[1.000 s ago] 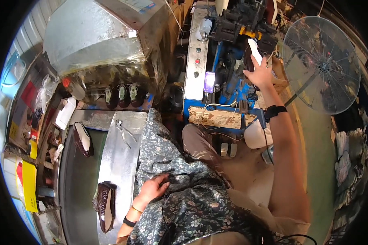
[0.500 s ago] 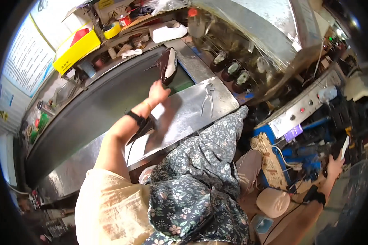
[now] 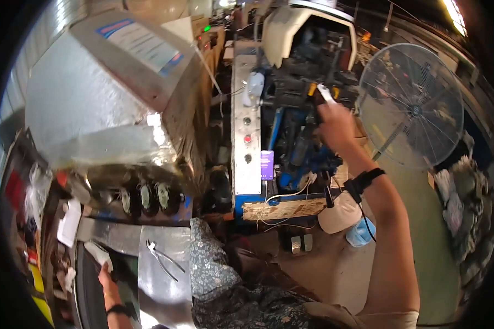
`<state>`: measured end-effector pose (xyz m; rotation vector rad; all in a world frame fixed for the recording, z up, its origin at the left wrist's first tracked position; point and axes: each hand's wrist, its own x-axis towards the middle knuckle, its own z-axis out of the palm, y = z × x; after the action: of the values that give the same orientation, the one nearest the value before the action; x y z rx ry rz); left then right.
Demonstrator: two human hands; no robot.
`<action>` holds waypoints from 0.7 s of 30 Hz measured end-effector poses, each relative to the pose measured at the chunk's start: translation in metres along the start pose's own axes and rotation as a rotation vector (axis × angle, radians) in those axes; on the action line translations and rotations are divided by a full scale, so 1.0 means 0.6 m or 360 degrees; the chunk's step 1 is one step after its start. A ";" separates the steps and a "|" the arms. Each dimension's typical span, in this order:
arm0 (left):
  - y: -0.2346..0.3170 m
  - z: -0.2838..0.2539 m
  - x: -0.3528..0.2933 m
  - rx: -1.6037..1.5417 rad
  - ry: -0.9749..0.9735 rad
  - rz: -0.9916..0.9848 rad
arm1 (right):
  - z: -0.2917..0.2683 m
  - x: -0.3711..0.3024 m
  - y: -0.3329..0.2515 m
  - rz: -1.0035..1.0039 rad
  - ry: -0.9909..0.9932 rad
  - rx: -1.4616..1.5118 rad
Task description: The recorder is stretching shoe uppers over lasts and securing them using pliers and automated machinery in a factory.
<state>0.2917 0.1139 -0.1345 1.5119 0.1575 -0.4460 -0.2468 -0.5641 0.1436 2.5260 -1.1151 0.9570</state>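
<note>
At lower left my left hand [image 3: 107, 281] is closed on the end of a dark shoe [image 3: 97, 255], whose pale underside faces up. Only part of that shoe shows. My right hand [image 3: 336, 126] reaches forward to a black-and-blue machine [image 3: 299, 88] with a beige cover. Its fingers pinch a slim white piece [image 3: 326, 94], which sticks out towards the machine's dark metal parts. What kind of piece it is I cannot make out. Metal pliers [image 3: 164, 259] lie on a shiny metal plate [image 3: 148, 296], to the right of my left hand.
Several dark shoes stand under a metal hood [image 3: 88, 104], one shoe [image 3: 163, 197] at their right end. A control panel [image 3: 247, 170] with buttons runs along the machine. A large fan [image 3: 414, 109] stands right. A jug [image 3: 340, 214] and blue container [image 3: 361, 231] sit below.
The view has swung to the right. My right hand has carried the white piece forward to the machine's front parts. My left hand still holds the shoe.
</note>
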 end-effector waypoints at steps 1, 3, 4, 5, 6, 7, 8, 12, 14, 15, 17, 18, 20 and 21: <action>0.013 0.021 -0.036 -0.0438 -0.0342 -0.0031 | 0.004 -0.010 -0.037 -0.0390 0.0159 -0.0141; 0.029 0.051 -0.135 -0.0692 -0.0049 -0.0152 | 0.033 -0.093 -0.158 -0.0765 -0.0452 0.0105; 0.038 0.075 -0.180 -0.0775 -0.0128 -0.0261 | 0.047 -0.142 -0.231 -0.0512 -0.0796 0.0504; 0.030 0.094 -0.238 -0.0647 -0.0395 -0.0095 | 0.060 -0.189 -0.306 -0.0290 -0.0998 0.1058; 0.018 0.100 -0.310 -0.0558 -0.0461 -0.0059 | 0.075 -0.217 -0.374 -0.0283 -0.1132 0.1405; 0.011 0.129 -0.344 -0.0477 -0.0339 -0.0182 | 0.090 -0.238 -0.442 -0.0228 -0.1142 0.1635; -0.001 0.134 -0.398 0.0014 -0.0410 0.0084 | 0.100 -0.253 -0.499 -0.0087 -0.1235 0.1840; -0.039 0.180 -0.540 0.0799 -0.0883 0.0355 | 0.084 -0.289 -0.600 -0.0170 -0.1119 0.2592; -0.041 0.208 -0.569 0.1911 -0.1028 0.0717 | 0.055 -0.311 -0.594 -0.0073 -0.1055 0.2349; -0.041 0.229 -0.571 0.1334 -0.0944 0.0569 | 0.040 -0.326 -0.587 -0.0395 -0.1231 0.2192; -0.043 0.283 -0.557 0.0525 -0.0833 0.0632 | 0.015 -0.352 -0.575 -0.0933 -0.1502 0.1819; -0.045 0.309 -0.545 0.0237 -0.0921 0.0824 | 0.006 -0.365 -0.569 -0.1133 -0.1595 0.2090; -0.043 0.334 -0.524 0.0511 -0.1045 0.0517 | 0.003 -0.379 -0.563 -0.0786 -0.1840 0.2158; -0.051 0.345 -0.522 0.0220 -0.1085 0.0444 | 0.010 -0.380 -0.565 -0.0892 -0.1618 0.2092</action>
<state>-0.0401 -0.0311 -0.0325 1.4094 -0.6203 -0.7285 -0.1132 -0.2012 0.0129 4.1875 0.5272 0.0837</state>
